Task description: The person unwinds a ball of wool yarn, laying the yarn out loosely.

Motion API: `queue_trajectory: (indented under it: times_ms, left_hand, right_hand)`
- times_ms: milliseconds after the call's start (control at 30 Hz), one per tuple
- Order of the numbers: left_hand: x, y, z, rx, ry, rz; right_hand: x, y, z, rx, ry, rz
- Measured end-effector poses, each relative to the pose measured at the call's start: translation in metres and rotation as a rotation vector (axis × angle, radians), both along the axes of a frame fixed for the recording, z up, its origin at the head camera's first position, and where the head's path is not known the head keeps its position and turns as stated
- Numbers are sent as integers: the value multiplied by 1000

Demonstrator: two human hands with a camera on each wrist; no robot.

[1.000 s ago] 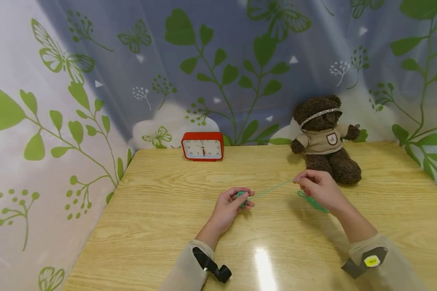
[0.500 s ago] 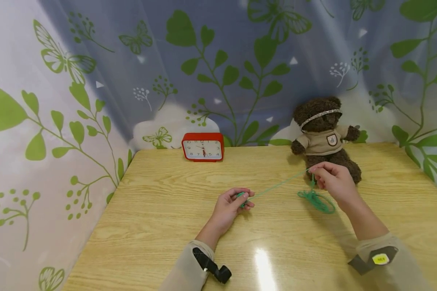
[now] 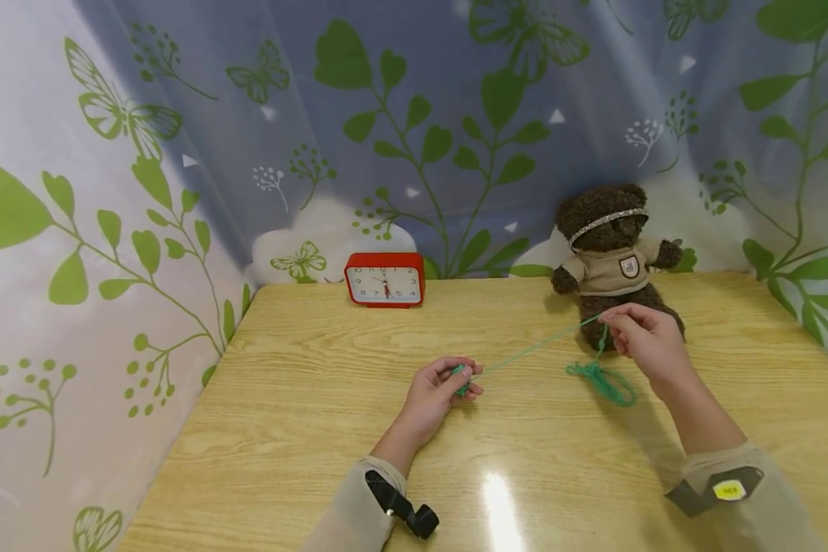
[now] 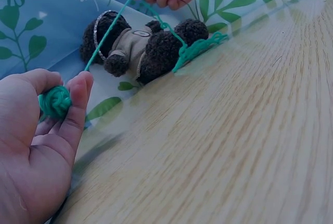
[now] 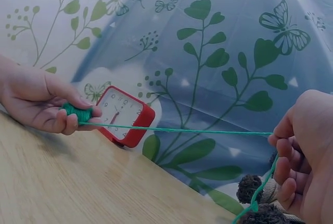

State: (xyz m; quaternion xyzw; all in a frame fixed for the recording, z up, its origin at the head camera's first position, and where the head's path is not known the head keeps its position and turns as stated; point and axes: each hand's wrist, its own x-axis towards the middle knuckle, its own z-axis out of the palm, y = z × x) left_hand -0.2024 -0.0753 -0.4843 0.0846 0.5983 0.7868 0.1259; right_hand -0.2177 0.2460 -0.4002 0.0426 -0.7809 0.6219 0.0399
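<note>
1. In the head view, the left hand (image 3: pixel 438 389) covered a part of the green yarn ball (image 4: pixel 55 102).
2. There, the toy bear (image 3: pixel 610 276) was partly hidden behind the right hand (image 3: pixel 652 343), and the emblem (image 3: pixel 629 266) on its chest was too small to be read.
3. In the left wrist view, the edges cut off both hands.
4. In the right wrist view, the green strand (image 5: pixel 254 204) was cut by the bottom edge.
5. Both sleeves (image 3: pixel 352 510) were cut at the head view's bottom, and the yellow label (image 3: pixel 729 490) was unreadable.
</note>
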Motion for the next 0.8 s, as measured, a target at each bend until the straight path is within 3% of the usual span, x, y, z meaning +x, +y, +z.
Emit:
queue_trajectory:
  times_ms: [367,500,633,800]
  left_hand:
    - [2,0,2,4,-12,8]
    - [1,1,3,-2,-7,14]
    - [1,1,3,-1,-13,26]
    - [2,1,1,-2,-16,29]
  right_hand:
    - [-2,5,0,5,2,3]
    - [-2,10,1,198,-71,57]
    - [-3,14,-2,410,-169,163]
    - [-3,15,-11,481,-250,272]
